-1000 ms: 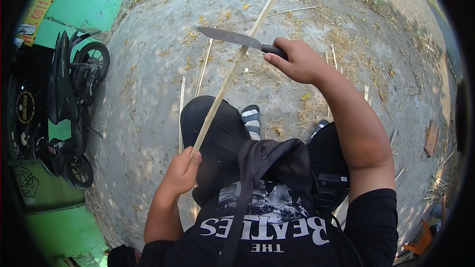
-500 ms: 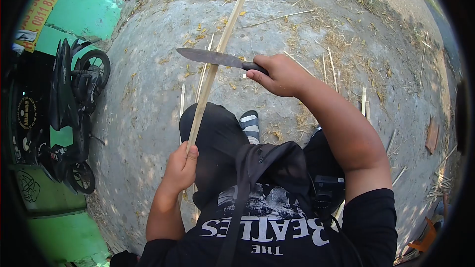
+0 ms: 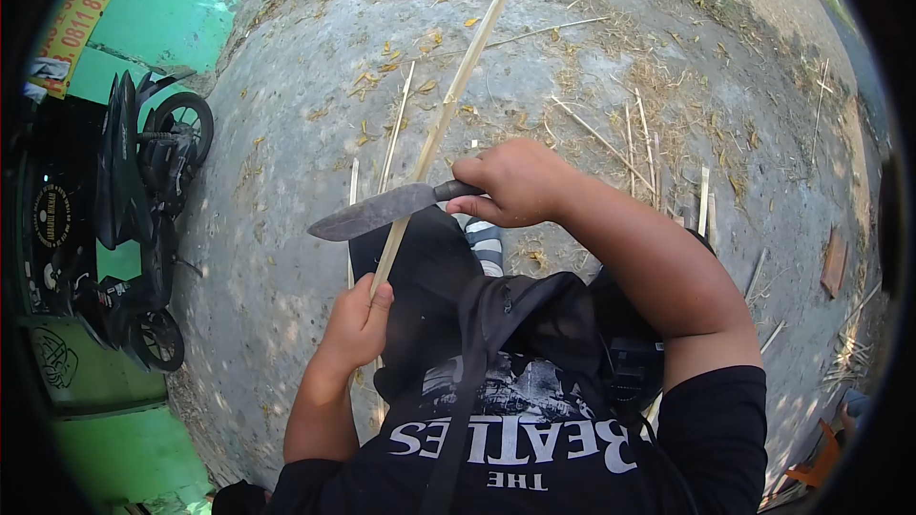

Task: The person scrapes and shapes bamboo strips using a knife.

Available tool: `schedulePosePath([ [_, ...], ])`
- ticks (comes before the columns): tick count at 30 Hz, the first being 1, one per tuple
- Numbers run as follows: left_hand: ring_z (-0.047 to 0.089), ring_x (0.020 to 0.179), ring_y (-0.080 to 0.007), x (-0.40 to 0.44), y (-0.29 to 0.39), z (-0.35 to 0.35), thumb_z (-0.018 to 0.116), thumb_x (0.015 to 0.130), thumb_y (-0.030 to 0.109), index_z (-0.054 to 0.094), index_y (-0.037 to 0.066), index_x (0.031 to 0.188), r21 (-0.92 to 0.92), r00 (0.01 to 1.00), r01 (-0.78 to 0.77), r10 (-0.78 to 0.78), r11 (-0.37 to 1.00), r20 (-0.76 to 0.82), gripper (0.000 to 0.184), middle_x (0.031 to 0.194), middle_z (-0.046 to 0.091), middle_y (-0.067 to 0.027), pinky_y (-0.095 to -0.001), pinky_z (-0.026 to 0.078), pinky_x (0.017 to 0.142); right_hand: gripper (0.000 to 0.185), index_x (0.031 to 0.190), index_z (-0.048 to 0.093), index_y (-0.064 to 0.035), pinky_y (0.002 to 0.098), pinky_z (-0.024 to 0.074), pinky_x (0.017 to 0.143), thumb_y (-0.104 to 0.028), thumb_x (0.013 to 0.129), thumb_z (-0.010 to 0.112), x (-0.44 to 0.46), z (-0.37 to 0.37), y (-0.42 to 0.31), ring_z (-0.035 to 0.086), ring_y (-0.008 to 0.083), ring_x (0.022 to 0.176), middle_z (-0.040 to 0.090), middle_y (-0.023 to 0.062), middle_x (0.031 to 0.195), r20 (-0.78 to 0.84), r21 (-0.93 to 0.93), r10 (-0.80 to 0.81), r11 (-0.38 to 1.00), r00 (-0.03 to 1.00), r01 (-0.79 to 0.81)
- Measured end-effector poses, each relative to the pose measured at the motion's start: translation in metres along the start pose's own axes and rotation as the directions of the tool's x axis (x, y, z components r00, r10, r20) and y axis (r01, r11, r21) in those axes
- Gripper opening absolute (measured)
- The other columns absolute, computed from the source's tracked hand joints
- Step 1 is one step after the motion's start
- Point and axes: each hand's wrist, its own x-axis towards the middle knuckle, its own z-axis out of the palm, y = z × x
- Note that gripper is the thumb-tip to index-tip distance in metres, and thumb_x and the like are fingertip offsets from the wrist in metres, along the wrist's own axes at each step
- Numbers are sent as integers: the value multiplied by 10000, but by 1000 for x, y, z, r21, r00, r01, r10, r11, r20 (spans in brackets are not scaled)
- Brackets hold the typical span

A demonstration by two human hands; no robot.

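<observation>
My left hand (image 3: pixel 358 324) is closed around the lower end of a long, pale bamboo strip (image 3: pixel 456 93), which slants up and away to the right. In my right hand (image 3: pixel 515 183) is the dark handle of a large knife (image 3: pixel 377 213), its broad grey blade pointing left. The blade lies across the strip a short way above my left hand and hides a small part of it. My fingers on the right wrap the handle, with the thumb along its near side.
Thin strips (image 3: pixel 397 129) lie on the concrete ground (image 3: pixel 277 181) among dry leaves and shavings. A motorcycle (image 3: pixel 143 181) stands at the left by a green wall (image 3: pixel 181 19). A brown wooden piece (image 3: pixel 834 262) lies far right. My sandalled foot (image 3: pixel 487 246) is below the knife.
My right hand has drawn the knife down along the strip, closer to my left hand. The strip's far end has shifted slightly right and down; my left hand has barely moved.
</observation>
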Motion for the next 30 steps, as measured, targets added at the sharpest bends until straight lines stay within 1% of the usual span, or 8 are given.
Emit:
schedulePosePath([
  [5, 537, 555, -191, -1, -6, -1, 505, 1122, 303, 579, 7, 915, -50, 1000, 23, -24, 998, -20, 370, 639, 554, -90, -372, 435, 555, 510, 932, 670, -65, 542, 525, 709, -562, 1011, 591, -6, -19, 63, 685, 440, 783, 686, 193, 764, -95, 21, 286, 958, 954, -285],
  [9, 517, 572, -125, -4, -12, -1, 500, 1128, 316, 580, 21, 922, -277, 980, 198, -192, 940, 51, 369, 643, 537, -33, -339, 424, 551, 524, 976, 672, -67, 555, 531, 728, -579, 1017, 570, 1, -8, 31, 691, 443, 810, 692, 199, 794, -69, 45, 223, 974, 972, -220],
  [13, 524, 609, -109, 0, -5, 2, 494, 1130, 311, 579, 25, 923, -166, 990, 133, -122, 977, 74, 363, 651, 529, -16, -328, 424, 566, 536, 993, 661, -59, 565, 529, 734, -583, 1024, 553, 0, -2, 7, 685, 458, 812, 691, 203, 791, 45, -44, 61, 997, 997, -59],
  [16, 515, 616, -109, -2, -5, 2, 491, 1131, 314, 580, 25, 926, -106, 995, 78, -71, 991, 70, 365, 657, 529, -17, -328, 423, 569, 538, 982, 656, -44, 547, 528, 744, -564, 1043, 532, 0, -22, 55, 684, 456, 822, 690, 213, 789, -93, 170, 325, 936, 941, -307],
  [17, 508, 614, -109, 0, -2, 2, 489, 1131, 316, 581, 25, 928, -44, 996, 53, -50, 998, 79, 367, 659, 529, -17, -328, 421, 569, 551, 984, 658, -40, 544, 527, 756, -571, 1045, 527, -5, -29, 69, 688, 445, 839, 696, 215, 820, -74, -43, 307, 950, 949, -311],
  [19, 500, 612, -111, 2, -5, 4, 485, 1132, 322, 583, 24, 930, -39, 996, 63, -61, 997, 66, 372, 663, 529, -18, -329, 419, 568, 551, 1004, 661, -42, 549, 526, 761, -573, 1048, 521, -6, -9, 65, 688, 448, 858, 702, 214, 848, -28, 80, 337, 939, 941, -334],
  [27, 506, 606, -121, 8, 1, 4, 477, 1133, 329, 572, 20, 918, -131, 993, 85, -74, 988, 88, 388, 663, 528, -27, -342, 425, 568, 566, 1027, 628, -62, 563, 527, 749, -614, 1038, 506, -2, -3, 20, 688, 455, 868, 695, 216, 827, 51, -10, 67, 998, 996, -66],
  [30, 508, 596, -134, 3, -2, -2, 477, 1133, 330, 574, 22, 910, -54, 993, 105, -102, 993, 54, 392, 657, 532, -35, -346, 429, 569, 553, 1026, 665, -73, 540, 543, 761, -603, 1042, 508, -14, -12, 79, 704, 431, 869, 708, 205, 840, -90, 69, 400, 916, 912, -395],
])
